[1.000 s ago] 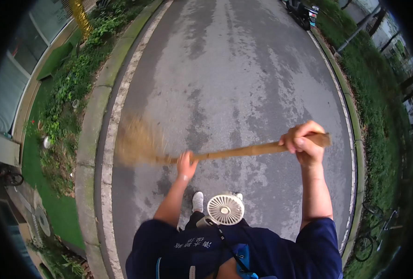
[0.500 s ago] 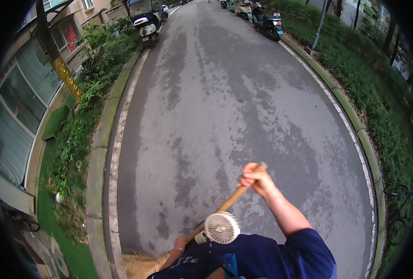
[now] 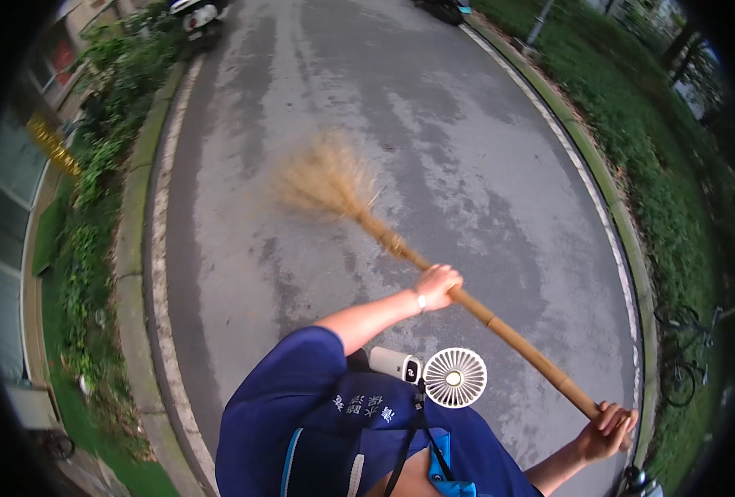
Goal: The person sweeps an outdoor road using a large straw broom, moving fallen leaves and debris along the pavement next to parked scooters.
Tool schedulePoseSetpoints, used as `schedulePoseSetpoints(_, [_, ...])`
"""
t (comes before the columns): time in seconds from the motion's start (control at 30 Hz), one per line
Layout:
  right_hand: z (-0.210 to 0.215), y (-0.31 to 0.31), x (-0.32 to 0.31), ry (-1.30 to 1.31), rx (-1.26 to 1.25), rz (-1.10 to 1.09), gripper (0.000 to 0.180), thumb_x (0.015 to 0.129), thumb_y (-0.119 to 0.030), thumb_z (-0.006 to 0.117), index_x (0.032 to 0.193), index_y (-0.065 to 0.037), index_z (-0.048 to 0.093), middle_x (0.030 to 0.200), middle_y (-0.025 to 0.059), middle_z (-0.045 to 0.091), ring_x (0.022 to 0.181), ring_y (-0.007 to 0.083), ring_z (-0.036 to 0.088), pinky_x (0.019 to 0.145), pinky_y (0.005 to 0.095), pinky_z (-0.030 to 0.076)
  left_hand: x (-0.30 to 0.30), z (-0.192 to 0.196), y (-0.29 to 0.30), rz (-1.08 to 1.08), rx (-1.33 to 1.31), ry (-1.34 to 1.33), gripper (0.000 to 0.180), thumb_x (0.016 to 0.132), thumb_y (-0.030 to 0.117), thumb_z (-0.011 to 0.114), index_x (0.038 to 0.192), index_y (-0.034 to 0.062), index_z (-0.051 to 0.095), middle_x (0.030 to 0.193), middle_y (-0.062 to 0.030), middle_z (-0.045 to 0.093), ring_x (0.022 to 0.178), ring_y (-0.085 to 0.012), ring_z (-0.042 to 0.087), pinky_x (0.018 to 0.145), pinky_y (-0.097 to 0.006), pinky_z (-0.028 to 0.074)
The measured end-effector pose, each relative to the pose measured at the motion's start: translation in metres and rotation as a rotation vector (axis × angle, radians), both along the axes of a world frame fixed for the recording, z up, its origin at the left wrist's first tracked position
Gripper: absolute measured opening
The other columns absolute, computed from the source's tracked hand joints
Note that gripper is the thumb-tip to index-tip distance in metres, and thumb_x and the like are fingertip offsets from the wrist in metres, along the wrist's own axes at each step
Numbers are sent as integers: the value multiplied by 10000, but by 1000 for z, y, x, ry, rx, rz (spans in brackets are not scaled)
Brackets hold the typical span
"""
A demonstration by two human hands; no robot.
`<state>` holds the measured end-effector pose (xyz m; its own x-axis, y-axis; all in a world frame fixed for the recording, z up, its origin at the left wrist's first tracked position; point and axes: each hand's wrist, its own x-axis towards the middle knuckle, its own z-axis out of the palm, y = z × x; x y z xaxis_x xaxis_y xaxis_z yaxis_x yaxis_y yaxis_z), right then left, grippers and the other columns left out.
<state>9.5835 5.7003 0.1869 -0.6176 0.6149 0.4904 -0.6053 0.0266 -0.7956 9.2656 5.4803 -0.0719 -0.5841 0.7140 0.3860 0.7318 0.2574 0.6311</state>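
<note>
A long bamboo-handled broom slants across the view, held in both hands. Its straw head, smeared by motion, is out over the road ahead and to the left. My left hand, with a light band at the wrist, is wrapped round the handle partway along. At the lower right, my right hand is closed round the handle's upper end. A white handheld fan hangs at my chest against the navy shirt.
Grey patchy asphalt runs ahead between two kerbs. Shrubs line the left kerb, with a white scooter farther up. On the right are grass, a pole and a bicycle.
The broom's head has swung from the lower left to out in front. My left hand moved forward and right; my right hand dropped back to the lower right. The view tilted downward.
</note>
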Motion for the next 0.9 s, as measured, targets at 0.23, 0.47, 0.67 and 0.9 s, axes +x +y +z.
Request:
schedulePoseSetpoints(0.23, [-73,-149,-249,-265,195,-266,68,893,-109,499,881,-42,492,788,100,579,842,214,565,939,476,399,-266,-37,6,18,-511,-16,274,666,390,736,824,175,675,926,-14,645,964,-218,597,807,-377,440])
schedulePoseSetpoints(0.47, [-79,-119,-345,-320,262,147,90,911,-120,460,857,-50,475,651,58,474,691,173,484,897,434,429,-261,-112,-108,356,-188,-229,276,655,313,723,825,135,598,880,-11,578,986,-221,527,869,-389,387])
schedulePoseSetpoints(0.67, [-99,-208,-411,-391,171,692,72,861,-106,521,814,-63,488,624,21,417,644,141,449,847,407,437,-127,-120,-314,1040,-37,-171,232,608,224,737,718,132,554,800,-27,562,872,-253,536,799,-399,410])
schedulePoseSetpoints(0.9, [-191,-384,-291,-584,38,1485,86,792,-58,636,845,-11,587,725,123,631,686,209,614,830,440,488,251,-184,-444,1686,-586,-626,95,646,162,658,723,122,618,794,-86,631,838,-306,593,733,-414,469])
